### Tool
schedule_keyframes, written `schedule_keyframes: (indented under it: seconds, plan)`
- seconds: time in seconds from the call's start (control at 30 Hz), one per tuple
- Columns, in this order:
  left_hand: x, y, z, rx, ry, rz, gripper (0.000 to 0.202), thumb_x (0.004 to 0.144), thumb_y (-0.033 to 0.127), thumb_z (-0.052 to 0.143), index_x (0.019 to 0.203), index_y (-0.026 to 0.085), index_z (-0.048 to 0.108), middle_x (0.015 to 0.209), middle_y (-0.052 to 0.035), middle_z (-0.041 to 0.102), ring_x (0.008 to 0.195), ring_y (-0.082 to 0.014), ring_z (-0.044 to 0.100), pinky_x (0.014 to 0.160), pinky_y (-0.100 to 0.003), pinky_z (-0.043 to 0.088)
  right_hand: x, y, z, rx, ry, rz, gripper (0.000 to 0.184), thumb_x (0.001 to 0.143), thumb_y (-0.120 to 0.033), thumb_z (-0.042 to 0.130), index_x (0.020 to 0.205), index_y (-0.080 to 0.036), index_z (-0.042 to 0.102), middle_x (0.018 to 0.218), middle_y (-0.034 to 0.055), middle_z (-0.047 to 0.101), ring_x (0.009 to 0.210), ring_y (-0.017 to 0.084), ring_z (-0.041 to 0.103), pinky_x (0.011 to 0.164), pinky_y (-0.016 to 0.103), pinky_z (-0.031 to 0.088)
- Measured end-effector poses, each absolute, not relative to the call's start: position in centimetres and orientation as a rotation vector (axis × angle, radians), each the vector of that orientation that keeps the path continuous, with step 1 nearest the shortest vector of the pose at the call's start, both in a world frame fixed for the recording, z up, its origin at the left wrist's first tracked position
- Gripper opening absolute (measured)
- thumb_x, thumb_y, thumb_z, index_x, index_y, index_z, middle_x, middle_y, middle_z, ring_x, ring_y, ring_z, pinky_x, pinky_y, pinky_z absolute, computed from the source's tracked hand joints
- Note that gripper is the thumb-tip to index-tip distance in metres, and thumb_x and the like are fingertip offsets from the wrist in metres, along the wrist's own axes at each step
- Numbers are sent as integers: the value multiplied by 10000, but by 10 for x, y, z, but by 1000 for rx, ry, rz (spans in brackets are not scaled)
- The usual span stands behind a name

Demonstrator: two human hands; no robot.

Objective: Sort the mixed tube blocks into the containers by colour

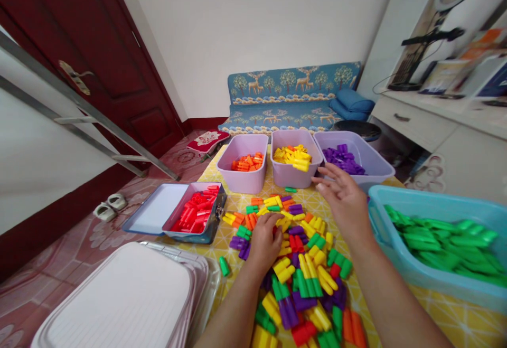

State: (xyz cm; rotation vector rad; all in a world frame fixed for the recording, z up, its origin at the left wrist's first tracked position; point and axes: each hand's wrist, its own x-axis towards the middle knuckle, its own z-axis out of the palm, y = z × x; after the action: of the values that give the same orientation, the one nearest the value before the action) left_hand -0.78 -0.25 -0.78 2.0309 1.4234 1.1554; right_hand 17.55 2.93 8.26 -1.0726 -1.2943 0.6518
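A mixed pile of plastic toy pieces [284, 271], shaped like joined tubes in yellow, green, purple, red and orange, spreads over the table. My left hand [266, 241] is in the pile with its fingers curled; what they close on is hidden. Above the table on the right, my right hand [344, 197] holds nothing, its fingers apart and pointing at the bin of yellow pieces [291, 152]. One yellow piece [301, 165] shows at that bin's front rim; whether it rests there or is in the air I cannot tell.
Lilac bins with orange pieces [249, 162] and purple pieces [343, 159] flank the yellow one. Red pieces [197, 209] fill an open case at left; green pieces [443, 240] lie in a turquoise bin [431, 195] at right. Stacked white lids [119, 298] occupy the near left.
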Motion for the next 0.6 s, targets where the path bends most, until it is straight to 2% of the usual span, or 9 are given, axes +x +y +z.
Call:
schedule_keyframes:
  seconds: [0.07,0.2,0.4,0.6]
  plan:
    - [-8,-3,-7,2008,1411,1187,321,813,72,479,1083,182,614,1105,-91,632,1064,-204,565,952,-385,457,168,25,81,-1060,-1275,615,431,808,-287,562,1232,-221,535,1198,108,623,959,207,663,847,381,526]
    - [-7,-4,-6,1960,1352,1253,319,877,128,441,1152,202,585,1131,-81,638,1084,-195,575,954,-378,459,152,6,44,-1193,-1510,707,355,801,-287,575,1147,-210,599,1128,103,650,945,210,652,801,359,547]
    - [-7,-4,-9,1886,1327,1264,285,900,219,475,1162,194,585,1153,-78,654,1084,-189,595,959,-357,464,146,-8,3,-1178,-1777,698,350,781,-209,602,1128,-232,639,1186,77,628,1122,229,571,1009,434,431]
    - [-6,-4,-3,1851,1308,1217,272,931,258,421,1057,193,654,1015,-57,705,926,-167,649,847,-302,507,149,-4,-2,-1198,-1742,627,230,809,-238,591,1026,-231,667,1041,69,669,1005,225,617,916,407,483]
